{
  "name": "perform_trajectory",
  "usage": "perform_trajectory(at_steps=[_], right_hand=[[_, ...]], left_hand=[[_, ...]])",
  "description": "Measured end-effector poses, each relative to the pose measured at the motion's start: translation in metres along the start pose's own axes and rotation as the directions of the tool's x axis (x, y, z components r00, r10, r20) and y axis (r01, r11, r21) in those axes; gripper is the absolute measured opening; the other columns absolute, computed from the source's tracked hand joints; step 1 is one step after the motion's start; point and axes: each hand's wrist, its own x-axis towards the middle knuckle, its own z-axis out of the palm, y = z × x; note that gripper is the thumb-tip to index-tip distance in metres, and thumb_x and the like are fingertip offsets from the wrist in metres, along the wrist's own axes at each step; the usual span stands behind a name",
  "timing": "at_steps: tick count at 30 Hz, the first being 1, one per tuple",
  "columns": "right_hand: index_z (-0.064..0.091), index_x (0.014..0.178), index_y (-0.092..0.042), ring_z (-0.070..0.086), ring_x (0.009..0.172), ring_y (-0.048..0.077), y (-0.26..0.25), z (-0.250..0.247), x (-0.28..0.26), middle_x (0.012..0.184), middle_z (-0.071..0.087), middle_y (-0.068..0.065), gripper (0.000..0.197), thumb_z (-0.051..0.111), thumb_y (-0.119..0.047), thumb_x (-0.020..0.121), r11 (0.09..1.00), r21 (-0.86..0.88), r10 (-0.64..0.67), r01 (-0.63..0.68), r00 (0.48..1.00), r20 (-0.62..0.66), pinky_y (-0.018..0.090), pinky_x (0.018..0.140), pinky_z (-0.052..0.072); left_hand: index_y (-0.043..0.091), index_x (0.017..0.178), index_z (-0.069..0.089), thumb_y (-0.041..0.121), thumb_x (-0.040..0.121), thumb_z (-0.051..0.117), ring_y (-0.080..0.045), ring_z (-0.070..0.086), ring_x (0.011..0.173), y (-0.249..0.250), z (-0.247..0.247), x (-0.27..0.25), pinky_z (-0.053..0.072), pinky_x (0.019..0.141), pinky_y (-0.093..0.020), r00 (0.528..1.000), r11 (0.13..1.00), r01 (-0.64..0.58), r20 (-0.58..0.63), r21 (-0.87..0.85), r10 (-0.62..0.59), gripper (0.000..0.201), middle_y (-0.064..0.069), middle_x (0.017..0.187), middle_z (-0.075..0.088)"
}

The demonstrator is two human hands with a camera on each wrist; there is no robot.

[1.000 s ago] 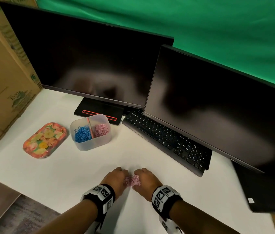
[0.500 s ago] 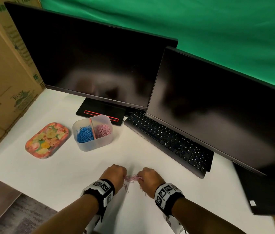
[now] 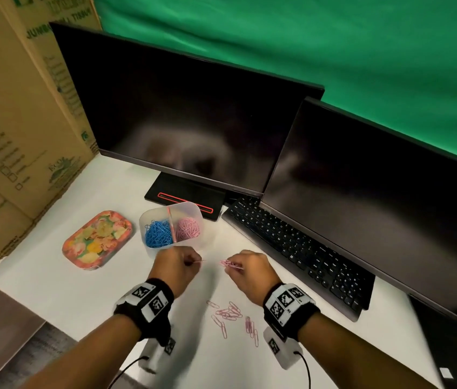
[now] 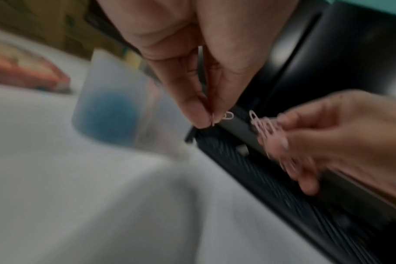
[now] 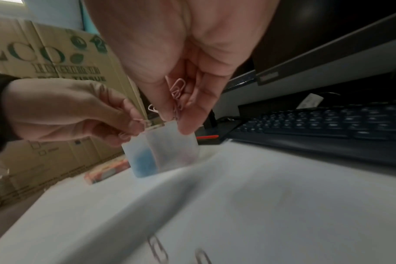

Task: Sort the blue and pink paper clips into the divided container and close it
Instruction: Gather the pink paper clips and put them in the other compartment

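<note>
A clear divided container (image 3: 193, 211) stands on the white desk with blue clips (image 3: 157, 233) in its left half and pink clips (image 3: 188, 228) in its right half. Both hands are raised just in front of it. My left hand (image 3: 175, 265) pinches a pink clip (image 4: 227, 115) between thumb and finger. My right hand (image 3: 249, 272) pinches a bunch of pink clips (image 3: 230, 263), seen clearly in the right wrist view as pink clips (image 5: 178, 92). Several loose pink clips (image 3: 231, 315) lie on the desk between my wrists.
The floral lid (image 3: 97, 238) lies left of the container. A black keyboard (image 3: 297, 248) runs along the right under two dark monitors (image 3: 182, 108). Cardboard boxes (image 3: 11, 122) wall the left side. The desk's front edge is near my forearms.
Both hands lifted off the desk and moved forward toward the container, each carrying pink clips. Several pink clips stayed behind on the desk where the hands had been.
</note>
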Motion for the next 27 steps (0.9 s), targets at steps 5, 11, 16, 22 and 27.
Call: perform_trajectory(at_steps=[5, 11, 16, 22, 27], right_hand=[[0.069, 0.079, -0.017, 0.055, 0.071, 0.021, -0.024, -0.003, 0.032, 0.077, 0.062, 0.004, 0.017, 0.059, -0.028, 0.088, 1.0, -0.012, -0.022, 0.021, 0.999, -0.041, 0.026, 0.067, 0.041], [0.066, 0.071, -0.011, 0.049, 0.062, 0.024, -0.057, -0.011, 0.073, 0.063, 0.055, 0.004, 0.018, 0.06, -0.02, 0.085, 0.999, 0.035, 0.042, -0.041, 0.999, -0.017, 0.026, 0.061, 0.039], [0.073, 0.088, -0.01, 0.062, 0.075, 0.028, -0.081, -0.007, 0.115, 0.084, 0.068, 0.011, 0.013, 0.063, -0.017, 0.085, 0.995, -0.012, 0.099, -0.099, 0.995, 0.03, 0.024, 0.07, 0.048], [0.072, 0.097, -0.01, 0.068, 0.086, 0.029, -0.093, 0.002, 0.132, 0.1, 0.07, 0.011, 0.019, 0.066, -0.023, 0.085, 0.984, -0.106, 0.157, -0.144, 0.979, 0.132, 0.036, 0.081, 0.059], [0.068, 0.112, -0.022, 0.065, 0.099, 0.027, -0.056, -0.008, 0.085, 0.113, 0.067, 0.004, 0.029, 0.053, -0.02, 0.087, 0.988, -0.135, 0.089, -0.078, 0.993, 0.072, 0.033, 0.087, 0.054]], left_hand=[[0.025, 0.068, 0.071, 0.013, 0.074, 0.074, -0.025, 0.069, 0.076, 0.01, -0.034, 0.06, 0.056, 0.079, -0.034, 0.993, 0.999, 0.013, -0.117, 0.049, -0.007, 0.013, -0.001, 0.076, 0.073], [0.015, 0.105, 0.073, 0.01, 0.082, 0.062, -0.025, 0.065, 0.099, 0.017, -0.04, 0.069, 0.049, 0.089, -0.022, 0.985, 0.991, 0.071, -0.162, 0.113, -0.052, 0.026, -0.005, 0.107, 0.072], [0.019, 0.063, 0.062, 0.005, 0.077, 0.056, -0.029, 0.065, 0.071, -0.004, -0.045, 0.039, 0.049, 0.063, -0.015, 0.98, 0.998, 0.013, -0.199, 0.06, -0.001, 0.021, -0.003, 0.065, 0.065], [0.021, 0.097, 0.073, 0.014, 0.082, 0.061, -0.016, 0.066, 0.086, -0.022, -0.017, -0.005, 0.047, 0.079, -0.017, 1.0, 0.983, -0.003, 0.016, 0.183, 0.0, 0.021, 0.002, 0.094, 0.073], [0.022, 0.128, 0.057, 0.016, 0.085, 0.053, -0.022, 0.055, 0.118, -0.018, 0.014, -0.018, 0.044, 0.098, -0.028, 0.942, 0.914, -0.142, 0.334, 0.38, 0.008, 0.044, -0.002, 0.129, 0.058]])
